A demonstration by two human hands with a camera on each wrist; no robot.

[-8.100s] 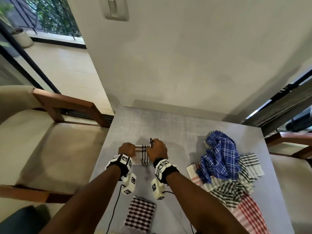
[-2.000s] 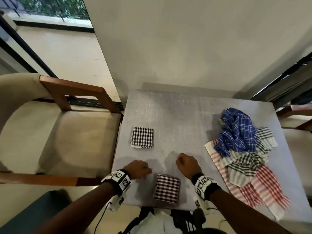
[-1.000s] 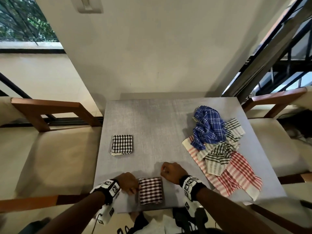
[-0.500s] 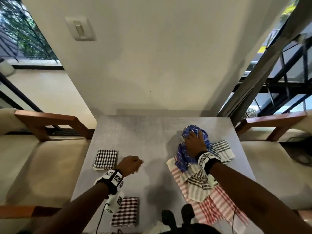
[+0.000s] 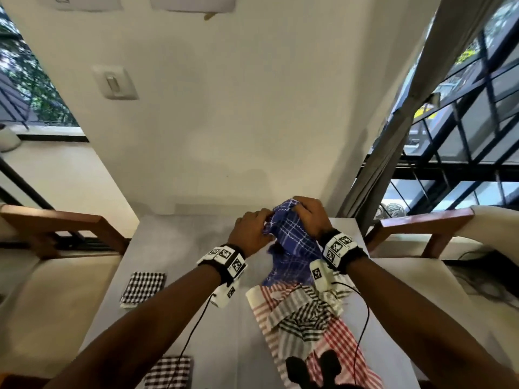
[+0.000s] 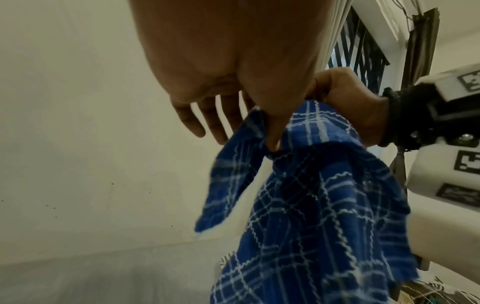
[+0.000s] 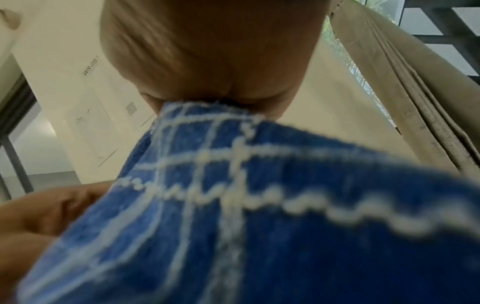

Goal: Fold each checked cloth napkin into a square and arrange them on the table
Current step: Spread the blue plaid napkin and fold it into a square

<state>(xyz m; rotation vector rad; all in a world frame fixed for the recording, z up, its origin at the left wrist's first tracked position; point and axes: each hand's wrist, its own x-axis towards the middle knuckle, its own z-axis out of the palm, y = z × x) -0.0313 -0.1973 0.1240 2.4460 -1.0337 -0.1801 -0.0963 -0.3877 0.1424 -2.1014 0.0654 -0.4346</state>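
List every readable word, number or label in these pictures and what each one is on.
"WS-05": printed on the white sheet taped to the wall, right wrist view; last character uncertain.
Smaller print and code square on that sheet: too blurred.
Square black-and-white markers on the wristbands: patterns, no text.

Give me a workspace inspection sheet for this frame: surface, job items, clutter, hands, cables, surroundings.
Surface: grey table, bare in the middle.
Job's things: blue checked napkin lifted, crumpled; two folded squares, black-and-white napkin at left, dark red checked napkin at the near edge; unfolded pile of red and dark striped cloths at right.
Clutter: nothing seen.
Hands: left hand pinches the blue napkin's top; right hand grips it beside the left.
Cables: black cable from the left wrist unit, another from the right, over the pile.
Surroundings: wooden chairs either side, wall, windows.
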